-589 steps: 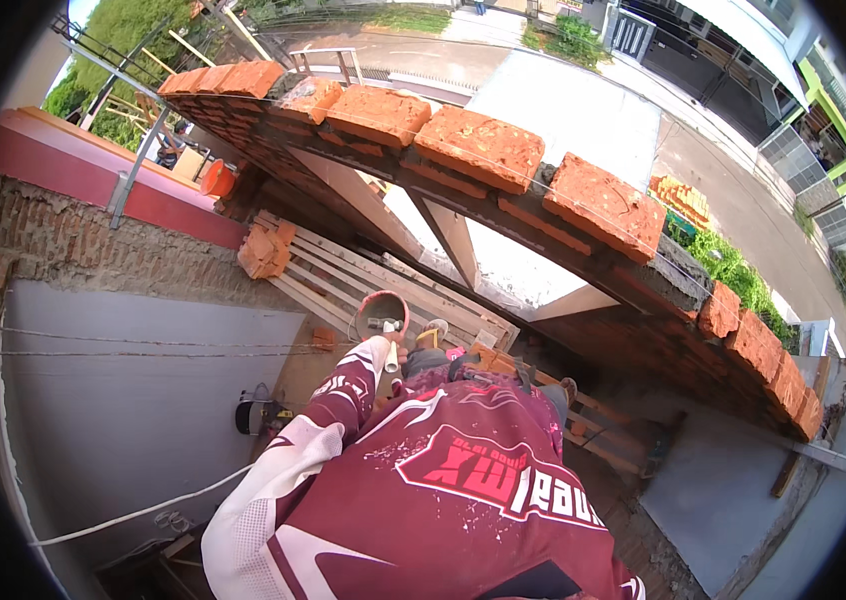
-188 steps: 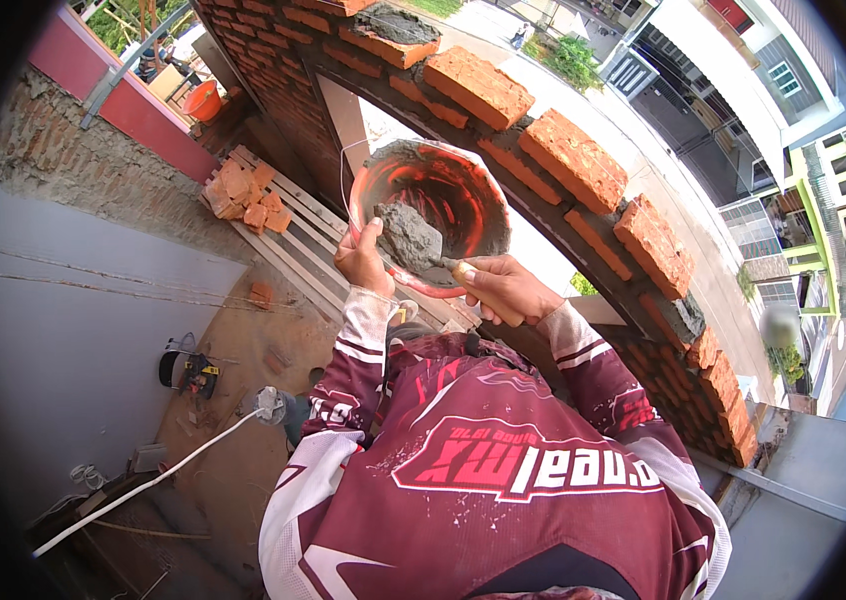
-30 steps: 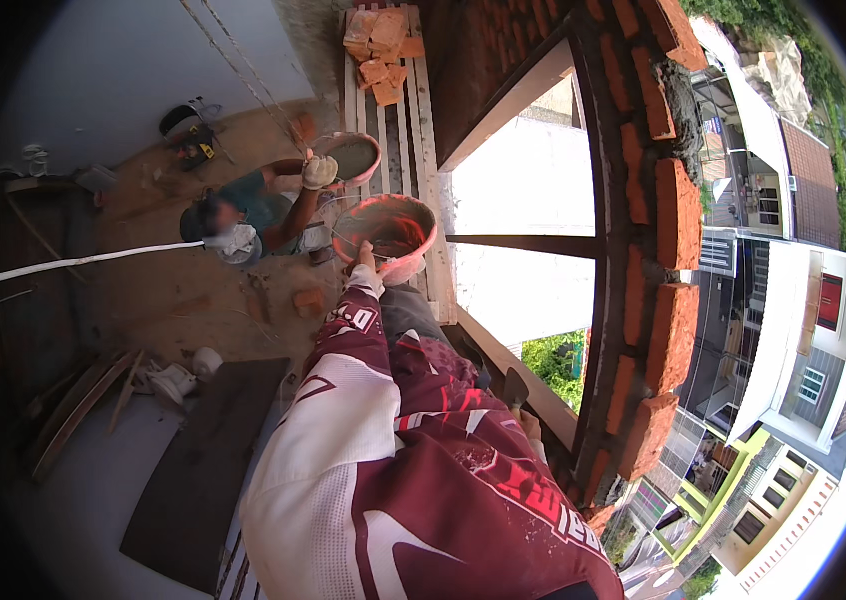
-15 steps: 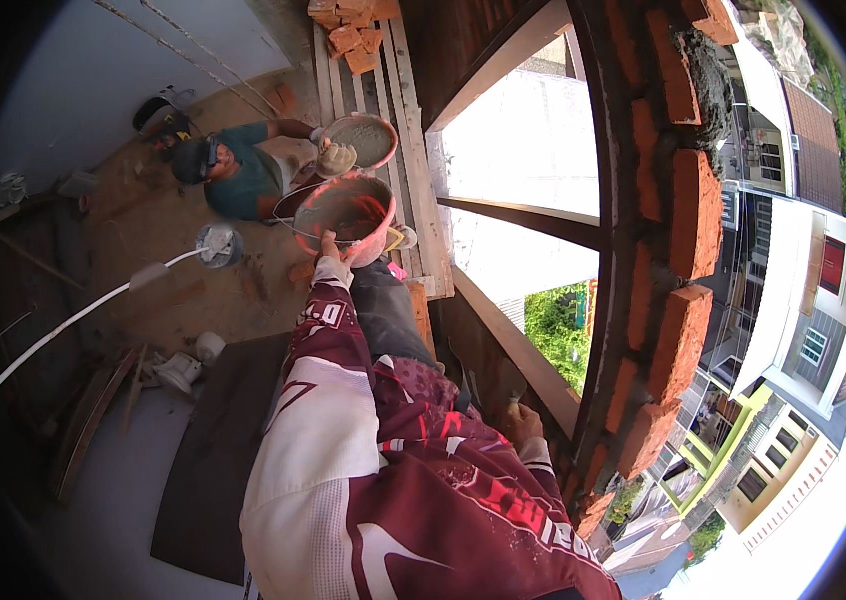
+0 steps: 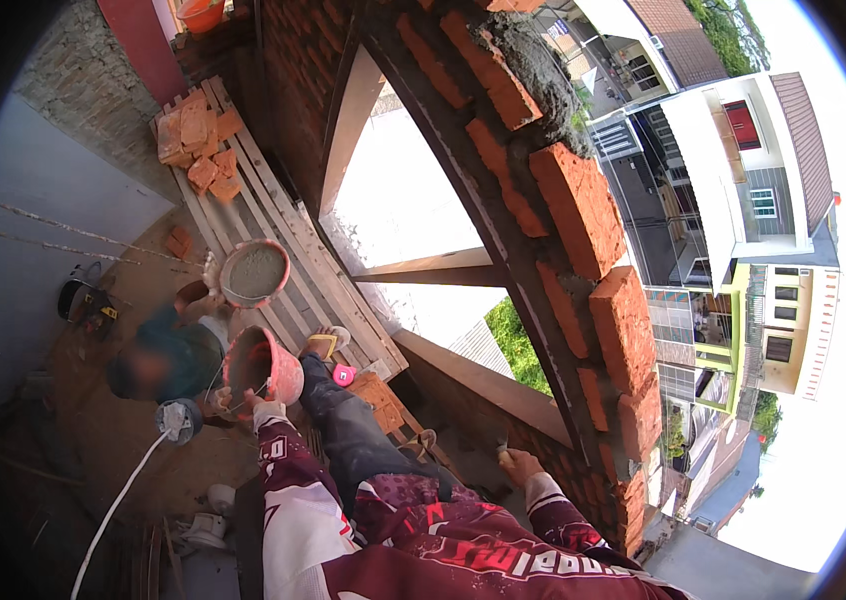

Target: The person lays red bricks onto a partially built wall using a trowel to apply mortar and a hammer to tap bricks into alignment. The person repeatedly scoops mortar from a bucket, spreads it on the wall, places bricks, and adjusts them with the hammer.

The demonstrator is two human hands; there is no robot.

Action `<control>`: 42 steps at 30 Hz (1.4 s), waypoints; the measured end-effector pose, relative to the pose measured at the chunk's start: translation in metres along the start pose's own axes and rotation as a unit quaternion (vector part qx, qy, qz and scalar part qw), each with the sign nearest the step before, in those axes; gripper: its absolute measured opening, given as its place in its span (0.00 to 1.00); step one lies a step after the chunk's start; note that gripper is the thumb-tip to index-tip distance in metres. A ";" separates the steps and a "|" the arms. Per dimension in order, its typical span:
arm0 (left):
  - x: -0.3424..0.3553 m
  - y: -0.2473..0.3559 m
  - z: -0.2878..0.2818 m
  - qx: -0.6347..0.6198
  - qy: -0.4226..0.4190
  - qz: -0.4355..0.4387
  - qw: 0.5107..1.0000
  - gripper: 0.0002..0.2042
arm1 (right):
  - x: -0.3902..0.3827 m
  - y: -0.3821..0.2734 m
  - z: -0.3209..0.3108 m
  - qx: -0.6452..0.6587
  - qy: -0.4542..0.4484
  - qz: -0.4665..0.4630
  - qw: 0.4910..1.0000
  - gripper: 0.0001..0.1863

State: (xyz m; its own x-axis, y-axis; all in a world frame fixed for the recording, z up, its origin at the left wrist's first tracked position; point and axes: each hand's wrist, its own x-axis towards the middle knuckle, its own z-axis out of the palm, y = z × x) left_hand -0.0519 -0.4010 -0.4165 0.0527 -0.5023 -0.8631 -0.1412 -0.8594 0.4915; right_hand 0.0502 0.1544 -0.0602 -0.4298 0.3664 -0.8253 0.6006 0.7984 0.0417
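Red bucket [image 5: 288, 380] hangs at the person's left, out beyond the left sleeve [image 5: 288, 470] and just beside the edge of the plank platform [image 5: 350, 308]. It is round and tapered, its outer wall a faded pinkish red with pale smudges, its inside coated with greyish residue over red. The bucket is tilted, with its mouth turned up and toward the left; its depth lies partly in shadow, so how much it contains cannot be told. A thin wire handle shows at the mouth's left side.

The left hand [image 5: 265, 408] is closed on the bucket's near edge, fingers bent inward; whether it pinches the rim alone or the handle too cannot be made out. The right hand [image 5: 520, 466], well apart near the brick wall [image 5: 583, 215], is wrapped around the pale handle of a trowel [image 5: 505, 456], whose blade is seen nearly edge-on and dark.

Just beyond the bucket, a second bucket [image 5: 288, 268] holds smooth grey mortar [image 5: 255, 272] close to its brim. A co-worker [image 5: 178, 350] in a teal shirt has one hand at that bucket's left side and the other near the red one. Orange bricks [image 5: 186, 130] lie heaped on the platform's far end.
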 end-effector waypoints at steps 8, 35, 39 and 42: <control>0.002 0.070 0.020 0.018 -0.014 -0.140 0.990 0.43 | 0.003 -0.026 -0.003 0.026 0.009 -0.031 0.999 0.22; -0.568 0.140 0.524 0.239 -0.530 0.586 0.565 0.23 | 0.034 0.026 0.187 0.309 0.024 0.161 0.937 0.23; -0.587 0.126 0.534 0.200 -0.501 0.648 0.538 0.20 | 0.052 0.027 0.248 0.322 0.010 0.114 0.940 0.20; -0.588 0.118 0.536 0.187 -0.484 0.642 0.564 0.17 | 0.058 0.014 0.265 0.265 0.087 0.036 0.960 0.16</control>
State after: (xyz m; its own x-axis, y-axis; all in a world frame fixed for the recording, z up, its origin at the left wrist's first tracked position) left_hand -0.6292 -0.1561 0.0864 -0.8700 -0.2433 0.4289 0.3434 0.3251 0.8811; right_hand 0.2126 0.0599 -0.2566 -0.4530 0.5214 -0.7231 0.8713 0.4307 -0.2352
